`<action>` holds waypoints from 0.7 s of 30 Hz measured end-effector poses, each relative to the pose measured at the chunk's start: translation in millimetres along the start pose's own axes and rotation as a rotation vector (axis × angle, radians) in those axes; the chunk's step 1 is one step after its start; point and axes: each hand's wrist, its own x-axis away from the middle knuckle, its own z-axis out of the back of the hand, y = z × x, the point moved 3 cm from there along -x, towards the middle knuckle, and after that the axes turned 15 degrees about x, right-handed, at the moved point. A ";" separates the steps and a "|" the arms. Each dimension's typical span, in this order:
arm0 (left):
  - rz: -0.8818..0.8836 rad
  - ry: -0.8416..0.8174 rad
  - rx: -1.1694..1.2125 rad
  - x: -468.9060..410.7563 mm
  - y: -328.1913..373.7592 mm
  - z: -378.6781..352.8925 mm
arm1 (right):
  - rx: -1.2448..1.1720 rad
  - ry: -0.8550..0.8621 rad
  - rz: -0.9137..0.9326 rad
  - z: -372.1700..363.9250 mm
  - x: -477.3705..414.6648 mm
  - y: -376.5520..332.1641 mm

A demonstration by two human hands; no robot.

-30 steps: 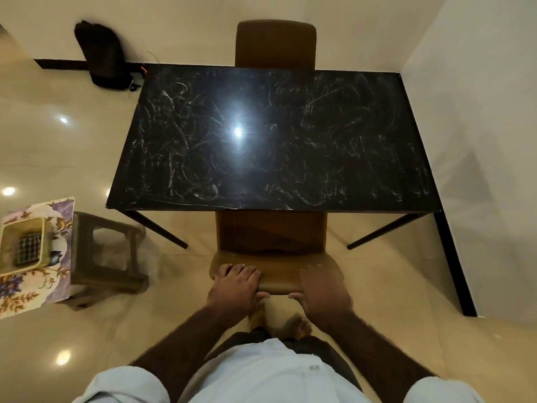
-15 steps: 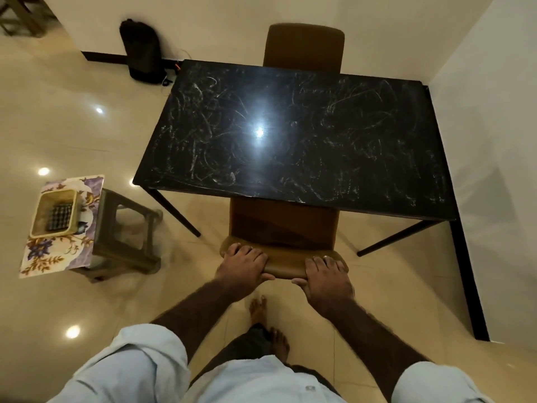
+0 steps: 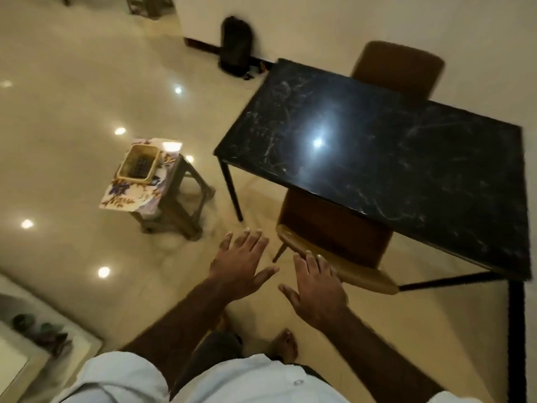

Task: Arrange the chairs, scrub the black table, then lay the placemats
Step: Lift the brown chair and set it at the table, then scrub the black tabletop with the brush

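Note:
The black table fills the right of the view, its top streaked with white marks. A brown chair is tucked under its near edge, and a second brown chair stands at the far side. My left hand hovers flat with spread fingers over the floor, left of the near chair and apart from it. My right hand is flat too, its fingertips at the chair's top edge; I cannot tell whether they touch it. Floral placemats lie on a stool, under a small basket.
A black backpack leans on the far wall left of the table. A white wall runs close along the table's right side. A low white shelf with dark items sits at the lower left. Glossy tiled floor lies between the stool and me.
Both hands have come off the near chair's back and opened flat. The view has swung left, so the table now sits to the right and the stool nearer the middle.

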 end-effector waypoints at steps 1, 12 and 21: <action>0.059 0.064 0.016 12.3 -22.5 7.0 | 0.030 0.053 0.056 10.2 -9.5 -20.8; 0.559 0.594 0.005 177.9 -272.4 87.0 | 0.052 0.510 0.411 149.2 -113.6 -273.5; 0.634 0.677 0.019 251.1 -436.8 140.6 | 0.105 0.563 0.514 211.3 -178.5 -445.8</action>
